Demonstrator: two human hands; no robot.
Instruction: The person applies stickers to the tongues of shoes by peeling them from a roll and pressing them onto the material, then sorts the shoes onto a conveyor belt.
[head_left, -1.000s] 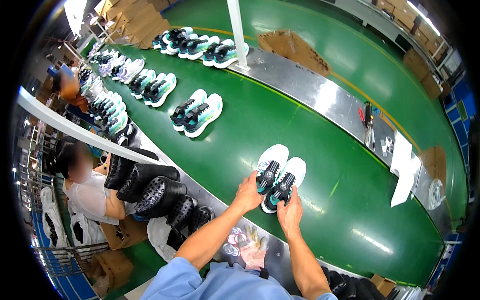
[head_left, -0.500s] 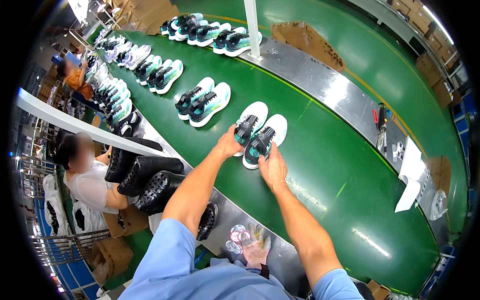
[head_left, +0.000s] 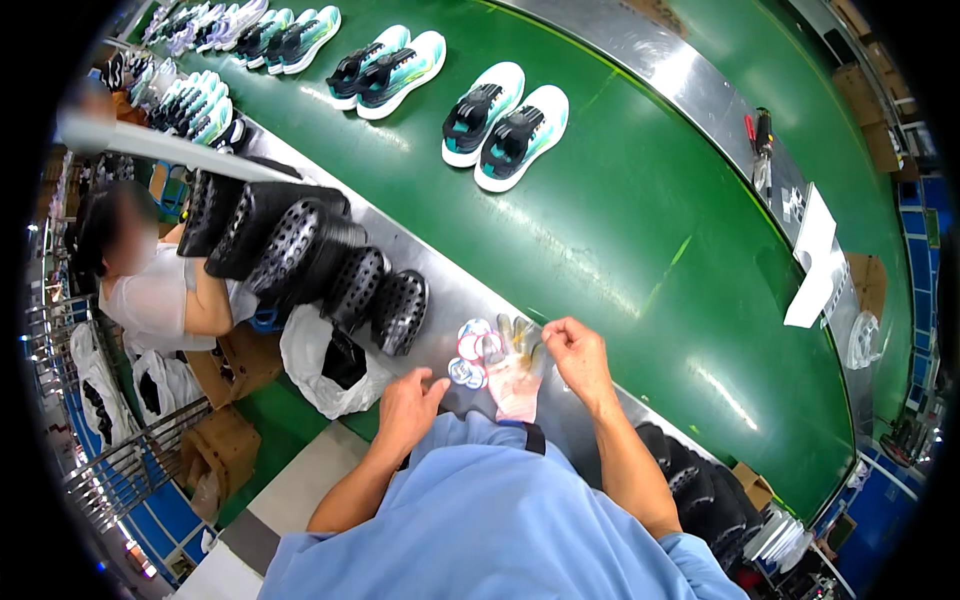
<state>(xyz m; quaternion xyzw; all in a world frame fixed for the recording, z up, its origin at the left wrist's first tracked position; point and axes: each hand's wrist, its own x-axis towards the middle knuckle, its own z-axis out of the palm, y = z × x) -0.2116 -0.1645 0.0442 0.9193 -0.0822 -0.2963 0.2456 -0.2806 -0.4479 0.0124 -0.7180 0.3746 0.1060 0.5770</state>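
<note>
My left hand is at the bench's near metal edge, left of several round stickers. Its thumb and forefinger are apart, with nothing seen between them. Beside the stickers lies a pale work glove with grey-yellow fingers. My right hand hovers just right of the glove, its thumb and fingers drawn together in a pinch; whatever they may hold is hidden. Farther off on the green belt stands a pair of white, teal and black running shoes, a left shoe and a right shoe, untouched.
More shoe pairs line the green belt toward the far left. Black perforated shoe forms stand along the left edge, near a seated person. Red-and-black-handled tools and white paper lie on the far right metal ledge.
Both hands have let go of the shoe pair and drawn back toward my body, beside the glove and stickers. The view has tilted down, so the shoes appear higher.
</note>
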